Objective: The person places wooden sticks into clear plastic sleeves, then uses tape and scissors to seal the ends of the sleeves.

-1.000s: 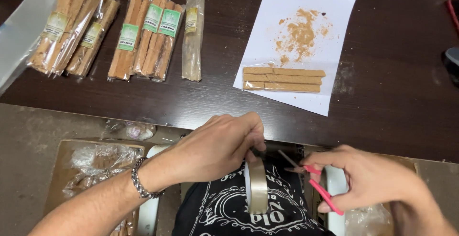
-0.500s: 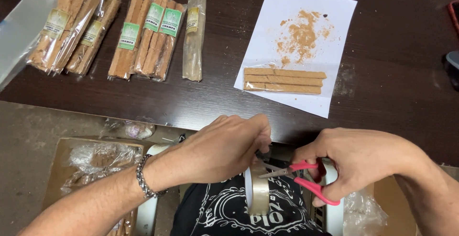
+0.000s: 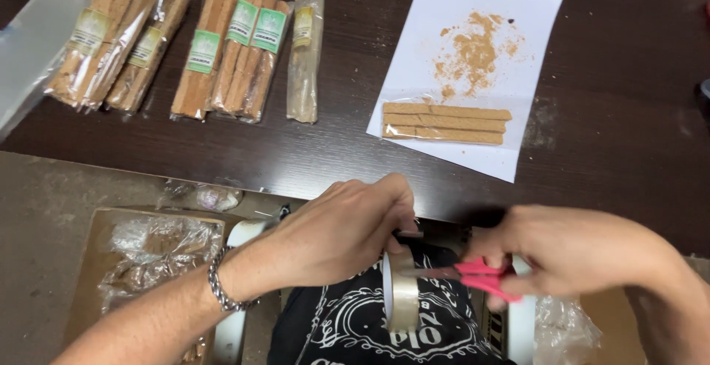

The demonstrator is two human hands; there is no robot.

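A dark table (image 3: 629, 180) carries a white sheet (image 3: 473, 10) with brown crumbs (image 3: 473, 54) and a wrapped bundle of sticks (image 3: 446, 122); more wrapped packs (image 3: 222, 54) lie to the left. Below the table edge sits a box (image 3: 96, 276) of crumpled plastic. The left hand (image 3: 347, 232), palm down, pinches a roll of clear tape (image 3: 403, 291) over the lap. The right hand (image 3: 569, 250) is curled around red scissors (image 3: 481, 276), whose blades point at the roll.

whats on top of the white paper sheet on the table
On the white paper sheet lie a scatter of brown crumbs and a clear-wrapped bundle of tan sticks. Anything under the bundle is hidden.
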